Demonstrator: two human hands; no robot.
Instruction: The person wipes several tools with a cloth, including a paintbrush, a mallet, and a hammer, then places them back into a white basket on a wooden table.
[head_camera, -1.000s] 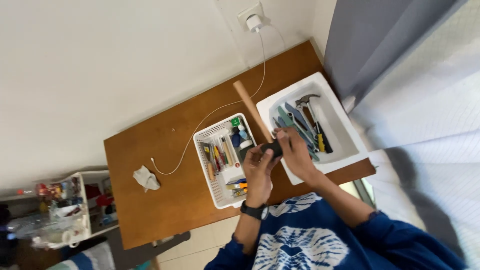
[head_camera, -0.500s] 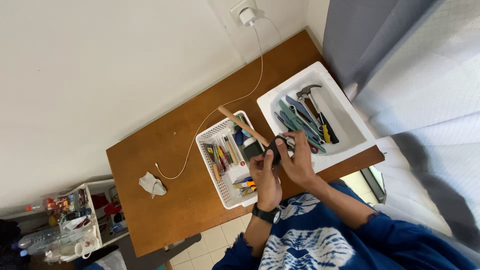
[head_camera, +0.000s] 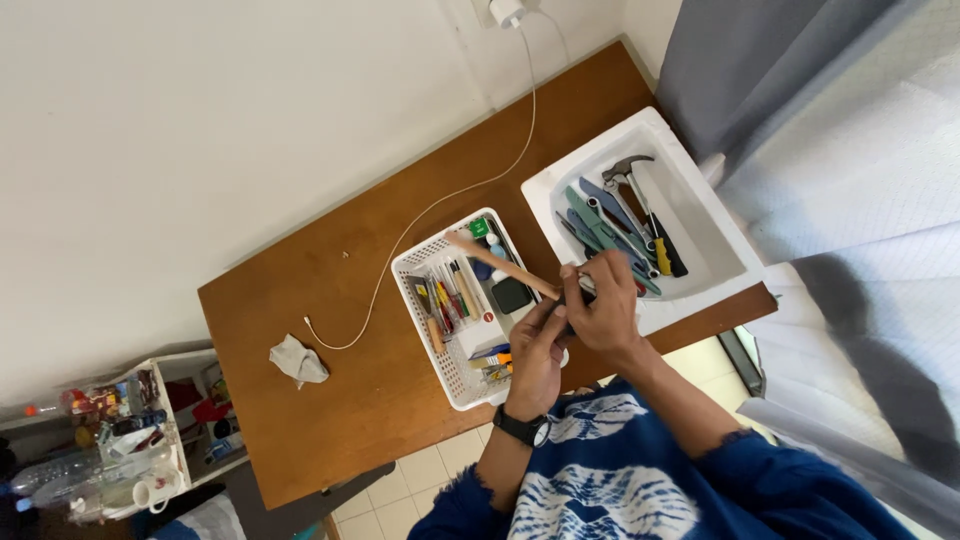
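Both hands gripped the wooden-handled tool: left hand (head_camera: 537, 352) and right hand (head_camera: 605, 310) closed around its head end. Its handle (head_camera: 500, 264) jutted beyond the fingertips over the white basket (head_camera: 428, 332). Fingers were working at the head; steady holding seemed needed.

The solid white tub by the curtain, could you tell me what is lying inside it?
In the white tub: a claw hammer, green-handled pliers and a yellow-and-black screwdriver. The right hand covers their near ends.

Green package (head_camera: 478, 228) (white basket (head_camera: 425, 262))
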